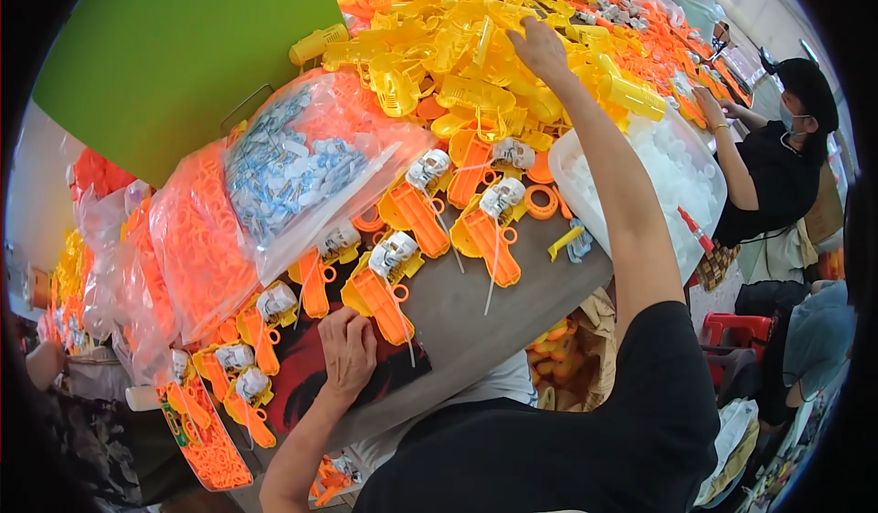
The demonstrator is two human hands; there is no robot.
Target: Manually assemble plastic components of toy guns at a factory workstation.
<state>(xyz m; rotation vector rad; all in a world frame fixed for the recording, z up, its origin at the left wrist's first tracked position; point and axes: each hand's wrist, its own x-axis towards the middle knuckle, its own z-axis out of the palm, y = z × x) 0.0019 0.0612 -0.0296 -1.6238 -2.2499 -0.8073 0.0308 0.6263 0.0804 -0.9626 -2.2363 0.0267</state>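
Observation:
My right hand (541,51) reaches over the heap of yellow plastic shell parts (457,37) at the far side of the table. Its fingers are apart, and I see nothing held in them. On the dark red patch of the tabletop lies my left hand (349,353), back up, fingers loosely bent, with nothing visible in it. Just beyond it is a part-built toy (389,280), an orange piece in a yellow shell with a white-grey mechanism and a thin rod. Several similar assemblies, such as this toy (494,225), lie in rows across the table.
A bag of blue-white small parts (293,179) lies on a bag of orange parts (197,239). A tub of translucent white pieces (704,184) stands right, with a red tube (695,228) at its rim. A co-worker (791,147) sits beyond. An orange-parts tray (219,463) is lower left.

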